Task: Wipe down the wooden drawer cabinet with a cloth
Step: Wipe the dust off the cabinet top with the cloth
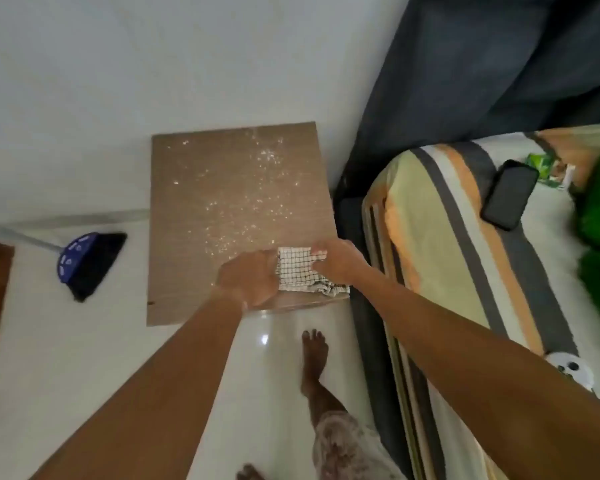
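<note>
My left hand and right hand both grip a checked cloth at the cabinet top's near edge. Top: speckled with droplets. Broom on floor, left.

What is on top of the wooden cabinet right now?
Scattered pale specks cover much of the cabinet top. At its near right corner, both hands, left and right, hold a checked cloth. The surface under the cloth and hands is hidden.
</note>
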Demonstrator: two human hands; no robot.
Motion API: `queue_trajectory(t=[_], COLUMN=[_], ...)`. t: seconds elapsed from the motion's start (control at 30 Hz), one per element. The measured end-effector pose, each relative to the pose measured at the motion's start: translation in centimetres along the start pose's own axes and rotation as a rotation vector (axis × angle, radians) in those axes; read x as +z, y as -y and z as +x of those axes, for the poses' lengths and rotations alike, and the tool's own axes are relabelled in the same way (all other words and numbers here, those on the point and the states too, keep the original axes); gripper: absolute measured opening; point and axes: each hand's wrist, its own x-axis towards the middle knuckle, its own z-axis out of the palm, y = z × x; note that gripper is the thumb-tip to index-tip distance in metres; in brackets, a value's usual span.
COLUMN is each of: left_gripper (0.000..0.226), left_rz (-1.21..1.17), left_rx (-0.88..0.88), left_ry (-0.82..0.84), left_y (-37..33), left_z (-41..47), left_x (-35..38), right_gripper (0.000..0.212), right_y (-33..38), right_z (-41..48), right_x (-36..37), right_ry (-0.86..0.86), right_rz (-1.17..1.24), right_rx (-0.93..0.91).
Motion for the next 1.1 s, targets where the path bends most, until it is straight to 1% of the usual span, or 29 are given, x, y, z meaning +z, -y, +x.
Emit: queue_trajectory(t=[0.03,0.1,0.17,0.23,0.3,0.4,0.5,0.57,0.67,0.77,0.83,0.9,1.0,1.03,1.1], left_gripper=[0.052,0.059,0.066,0.068,0.072,0.072,0.078,0.075,0.067,0.062,0.060,0.060,0.059,0.058,0.056], left_rz=[0.004,0.025,0.078,0.181,0.262,0.285,0.278,0.263,0.223,0.181,0.137,0.126,0.112,0.104,0.093], left_rx=[-0.012,-0.038,-0.076,-0.105,-0.115,-0.121,-0.128,-0.129,-0.125,-0.139,-0.145,-0.144,-0.146,-0.145,-0.144], left_ry=[0.011,-0.006,0.027,0.103,0.188,0.267,0.313,0.322,0.284,0.250,0.240,0.233,0.207,0.194,0.166], left_y=[0.3,1.2,2.4,3.1,3.1,3.2,3.5,3.5,3.3,3.4,3.7,3.9,4.0,4.1,4.3], left_z=[1.8,4.7,6.6,7.6,8.1,8.8,9.5,9.9,10.5,10.6,10.6,10.5,10.3,10.2,10.1], left_x=[0.8,3.1,5.5,7.8,8.7,8.2,7.2,6.8,6.2,6.2,6.4,6.6,6.7,6.9,7.1], right_gripper=[0.037,0.043,0.046,0.041,0.030,0.023,0.020,0.019,0.028,0.035,0.032,0.032,0.048,0.050,0.046], right_y=[-0.4,-0.9,-1.3,-1.8,-1.9,-1.7,-1.3,-0.6,0.7,1.3,1.3,0.6,-0.8,-1.2,-1.2], right_z=[1.7,4.6,6.2,7.3,7.9,8.8,10.0,10.4,10.3,9.7,8.7,7.5,6.1,5.9,6.0], right_x=[0.4,1.2,2.2,3.0,3.2,2.6,0.1,-2.2,-5.1,-5.4,-3.9,-1.2,2.6,3.4,3.8], right_ry=[-0.010,-0.030,-0.036,-0.034,0.035,0.122,0.116,0.090,0.019,-0.169,-0.246,-0.212,-0.012,0.011,-0.043], right_rz=[-0.059,-0.177,-0.213,-0.195,-0.153,-0.064,0.015,0.060,0.096,0.044,-0.056,-0.143,-0.154,-0.140,-0.089], right_rx=[0.015,0.008,-0.041,-0.076,-0.076,-0.073,-0.068,-0.102,-0.164,-0.232,-0.278,-0.301,-0.216,-0.204,-0.201])
